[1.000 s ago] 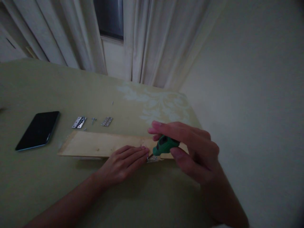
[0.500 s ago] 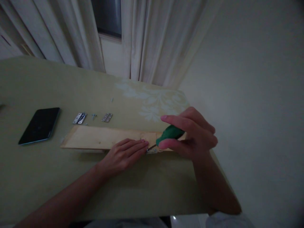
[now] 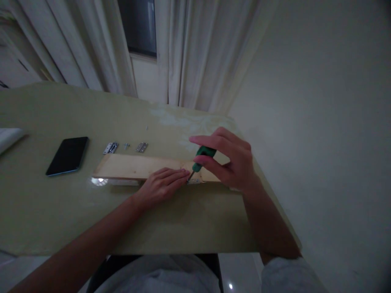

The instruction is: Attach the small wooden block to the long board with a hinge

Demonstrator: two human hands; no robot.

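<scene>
A pale wooden board (image 3: 122, 165) lies across the table, raised on something under it. My left hand (image 3: 160, 184) rests flat on the board's near edge, fingers stretched out together toward a small metal hinge (image 3: 194, 181). Between thumb and fingers, my right hand (image 3: 235, 160) grips the green handle of a screwdriver (image 3: 200, 159). Its shaft slants down to the left, and its tip meets the left end of the hinge, right beside my left fingertips. Whether a screw sits under the tip is too small to tell.
Behind the board lie a hinge (image 3: 141, 147), a few screws (image 3: 126, 146) and more hinges (image 3: 110, 148). A black tablet (image 3: 67, 155) rests to the left, with a white object (image 3: 10, 138) beyond it. Curtains (image 3: 201, 53) and a wall (image 3: 320, 142) border the table (image 3: 183, 228).
The screwdriver now stands steeper, and my right hand has shifted left and up with it. My left hand stays on the board. The whole view has tilted somewhat, showing more of the table's front edge.
</scene>
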